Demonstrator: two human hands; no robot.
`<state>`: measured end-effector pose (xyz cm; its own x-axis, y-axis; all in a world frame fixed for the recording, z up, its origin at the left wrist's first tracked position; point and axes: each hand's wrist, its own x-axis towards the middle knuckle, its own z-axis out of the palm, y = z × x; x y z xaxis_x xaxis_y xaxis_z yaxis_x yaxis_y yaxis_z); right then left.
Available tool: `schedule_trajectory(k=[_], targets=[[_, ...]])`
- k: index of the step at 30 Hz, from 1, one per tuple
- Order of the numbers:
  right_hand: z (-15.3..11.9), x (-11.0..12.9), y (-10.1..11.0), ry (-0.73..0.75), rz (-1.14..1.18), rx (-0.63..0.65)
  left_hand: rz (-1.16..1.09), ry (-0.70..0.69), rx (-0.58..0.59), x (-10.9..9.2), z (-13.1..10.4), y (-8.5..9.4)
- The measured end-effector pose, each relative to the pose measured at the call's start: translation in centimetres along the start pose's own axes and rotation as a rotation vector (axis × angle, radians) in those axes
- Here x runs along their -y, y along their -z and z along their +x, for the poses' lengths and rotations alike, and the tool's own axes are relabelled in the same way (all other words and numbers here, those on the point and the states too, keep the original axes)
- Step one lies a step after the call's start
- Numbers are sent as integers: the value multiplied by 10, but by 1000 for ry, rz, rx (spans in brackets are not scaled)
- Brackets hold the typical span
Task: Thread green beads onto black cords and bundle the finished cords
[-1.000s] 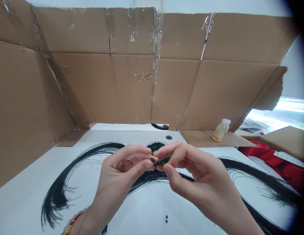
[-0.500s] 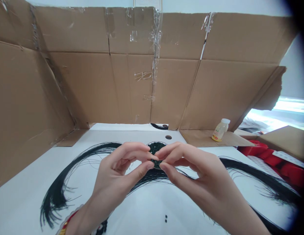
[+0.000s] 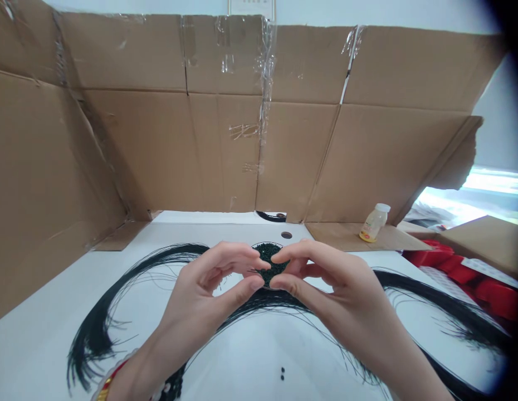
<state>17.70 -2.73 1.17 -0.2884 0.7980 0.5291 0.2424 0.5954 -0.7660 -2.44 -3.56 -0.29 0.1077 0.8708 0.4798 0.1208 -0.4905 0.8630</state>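
Near the middle of the view, my left hand (image 3: 215,298) has its thumb and fingers curled close together around a thin black strand (image 3: 253,271), of which only a short dark bit shows. My right hand (image 3: 332,284) faces it, with a visible gap between thumb and index finger and nothing seen between them. Behind the fingertips is a round container of small dark green beads (image 3: 269,252), partly covered by both hands. A bundle of black cords (image 3: 265,301) crosses the white table below the hands.
Black cord ends fan out at left (image 3: 92,328) and another bundle (image 3: 434,298) curves at right. Two small black beads (image 3: 282,373) lie in front. A cardboard screen (image 3: 225,150) stands behind, with a small bottle (image 3: 374,224) and red items (image 3: 493,295) to the right.
My fingertips, which met a moment ago, have drawn slightly apart. The right thumb and index finger have spread, and more of the beads shows between the hands.
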Motion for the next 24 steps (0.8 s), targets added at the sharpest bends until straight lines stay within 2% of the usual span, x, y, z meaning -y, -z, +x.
schedule_trajectory(k=[3, 11, 16, 18, 20, 22, 24], targets=[[-1, 0, 1, 11, -8, 8, 73, -21, 12, -1, 2, 1], [0, 2, 3, 28, -51, 127, 193, -140, 5, -5, -1, 1], [1, 5, 8, -6, 72, 167, 238, -168, -96, -10, -8, -5], [1, 6, 11, -36, 93, 186, 250, -186, -98, -13, -9, -6], [1, 7, 14, -37, 95, 190, 273, -179, -60, -12, -8, -5], [1, 8, 21, -16, 117, 163, 313, -90, 10, -5, -8, -6], [2, 8, 29, 3, 133, 110, 409, 54, 168, 10, -12, -11]])
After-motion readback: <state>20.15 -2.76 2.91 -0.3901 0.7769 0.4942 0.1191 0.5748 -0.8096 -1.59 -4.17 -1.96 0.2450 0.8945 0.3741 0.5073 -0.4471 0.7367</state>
